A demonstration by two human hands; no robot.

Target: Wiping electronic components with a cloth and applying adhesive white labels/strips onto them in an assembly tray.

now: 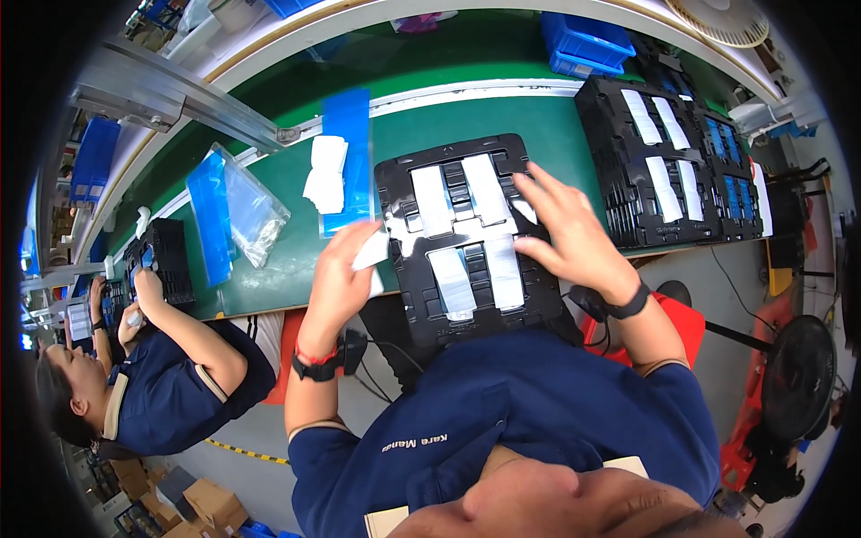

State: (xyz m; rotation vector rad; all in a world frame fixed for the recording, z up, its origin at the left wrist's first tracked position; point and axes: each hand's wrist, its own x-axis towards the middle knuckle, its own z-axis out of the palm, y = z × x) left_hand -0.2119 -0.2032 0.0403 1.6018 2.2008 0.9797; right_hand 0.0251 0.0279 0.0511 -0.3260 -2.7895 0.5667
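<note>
A black plastic tray [417,287] lies in front of me, its near end overhanging the table edge. Several white strips [485,190] sit in its slots in two rows. At the tray's left edge, my left hand [341,278] has curled fingers around a white wipe [371,252], which sticks out beside the fingers. My right hand [574,233] is over the tray's right side, fingers spread, thumb near the lower right strip. A small white piece [525,211] shows between that thumb and the fingers; whether the hand touches it I cannot tell.
White wipes [326,173] lie on a blue sheet [348,117] on the green table [296,269]. Left of them is a clear bag [256,211]. Black trays [619,193] stand stacked at right, blue bins [587,45] behind. A co-worker [179,368] works at left.
</note>
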